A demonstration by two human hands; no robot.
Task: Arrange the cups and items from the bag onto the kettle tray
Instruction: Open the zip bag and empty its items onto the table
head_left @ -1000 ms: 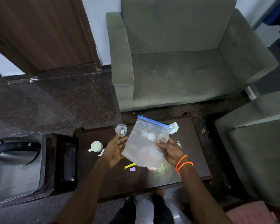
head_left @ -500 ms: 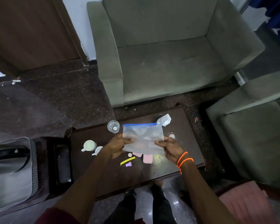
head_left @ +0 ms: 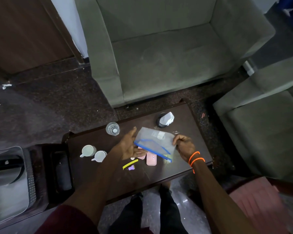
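Head view: the bag, held upright half a second ago, now lies tipped over the worktop at frame centre, blue mouth toward the person. The left hand holds its mouth edge with loosely curled fingers; the right hand pinches its far corner. Two cups stand left of centre, apart from the tray at lower left.

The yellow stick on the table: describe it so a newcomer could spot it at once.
On the dark table before the sofa, look at the near side, just below the left hand. The yellow stick lies there slanted, beside a small purple piece; it is the only thin, bright yellow thing.
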